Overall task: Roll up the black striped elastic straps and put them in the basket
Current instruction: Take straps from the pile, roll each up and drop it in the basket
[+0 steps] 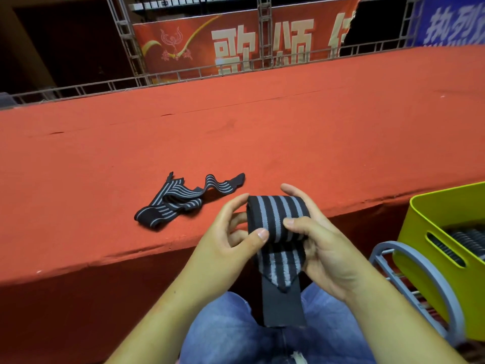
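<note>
A rolled black strap with grey stripes (275, 216) is held between both hands above my lap, its loose black tail (283, 303) hanging down. My left hand (233, 232) grips the roll's left side, thumb on its front. My right hand (320, 240) wraps around the right side, thumb pressing the stripes. A second striped strap (181, 199) lies unrolled and crumpled on the red surface to the left. The yellow-green basket (430, 248) stands at the lower right, with rolled straps (469, 243) inside.
The red carpeted platform (236, 127) stretches ahead, its front edge just beyond my hands. The basket sits on a grey metal-framed rack (412, 266). Metal railings and banners stand behind the platform. My blue jeans fill the bottom.
</note>
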A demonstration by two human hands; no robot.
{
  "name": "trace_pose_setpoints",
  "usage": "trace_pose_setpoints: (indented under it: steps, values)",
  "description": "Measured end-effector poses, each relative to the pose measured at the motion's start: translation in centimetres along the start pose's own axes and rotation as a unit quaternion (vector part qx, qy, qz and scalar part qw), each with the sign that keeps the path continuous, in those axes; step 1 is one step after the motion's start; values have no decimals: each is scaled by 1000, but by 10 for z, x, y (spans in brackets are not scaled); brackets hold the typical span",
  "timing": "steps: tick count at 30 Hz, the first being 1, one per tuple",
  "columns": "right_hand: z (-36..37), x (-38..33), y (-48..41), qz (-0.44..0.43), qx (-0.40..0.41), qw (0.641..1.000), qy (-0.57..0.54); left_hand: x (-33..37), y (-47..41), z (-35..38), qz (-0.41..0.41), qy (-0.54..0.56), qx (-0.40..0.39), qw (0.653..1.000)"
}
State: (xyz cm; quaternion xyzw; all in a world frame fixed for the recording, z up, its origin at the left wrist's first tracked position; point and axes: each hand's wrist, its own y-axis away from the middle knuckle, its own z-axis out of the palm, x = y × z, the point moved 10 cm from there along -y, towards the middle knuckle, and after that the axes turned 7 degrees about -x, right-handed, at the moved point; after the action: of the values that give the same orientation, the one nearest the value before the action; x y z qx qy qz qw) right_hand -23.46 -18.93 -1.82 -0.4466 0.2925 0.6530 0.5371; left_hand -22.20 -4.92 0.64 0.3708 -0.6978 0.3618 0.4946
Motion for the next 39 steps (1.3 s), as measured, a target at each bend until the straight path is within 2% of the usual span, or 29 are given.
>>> trace_pose_setpoints:
  steps: [5, 9, 14, 19, 24, 31, 39]
  values:
    - [-5, -6, 1, -25, 37, 999, 24, 5, 0, 1, 11, -5, 1, 1000]
    - [-14, -8, 2, -39, 71, 996, 29, 14, 5, 0, 35, -98, -8, 994]
    - [-20, -4, 2, -41, 85, 996, 2, 30, 13, 15, 120, -285, -59, 949]
    - [-17, -1, 2, -23, 79, 997, -17, 33, 14, 25, 162, -344, -55, 923]
    - [-10, 1, 2, -14, 68, 997, -15, 44, 12, 21, 209, -342, -9, 916]
    - [-4, 2, 0, -2, 47, 999, -17, 47, 10, 13, 208, -337, 45, 917]
    - [2, 5, 0, 13, 17, 1000, -2, 43, 10, 10, 155, -261, 58, 951]
